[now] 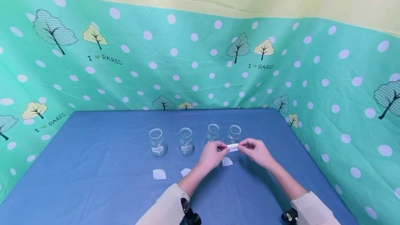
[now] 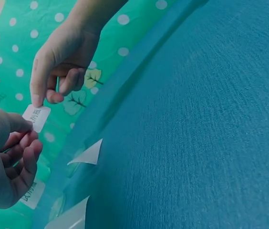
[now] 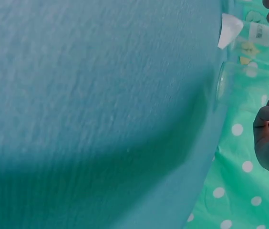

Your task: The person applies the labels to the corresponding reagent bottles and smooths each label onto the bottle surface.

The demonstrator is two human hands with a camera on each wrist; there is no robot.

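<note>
Both hands hold a small white label (image 1: 232, 147) with printed characters, stretched between them in front of the rightmost glass jar (image 1: 235, 132). My left hand (image 1: 213, 154) pinches its left end between thumb and finger. At the other end, my right hand (image 1: 256, 151) pinches it the same way. In the left wrist view the label (image 2: 36, 119) hangs above the table between the fingertips of both hands. A third glass jar (image 1: 213, 132) stands just behind my left hand, its lower part hidden.
Two more open glass jars, one at far left (image 1: 156, 140) and one beside it (image 1: 185, 140), carry similar labels. White paper pieces (image 1: 159, 174) lie in front of the jars on the blue tablecloth (image 1: 93, 169). A green dotted curtain (image 1: 193, 75) encloses the table.
</note>
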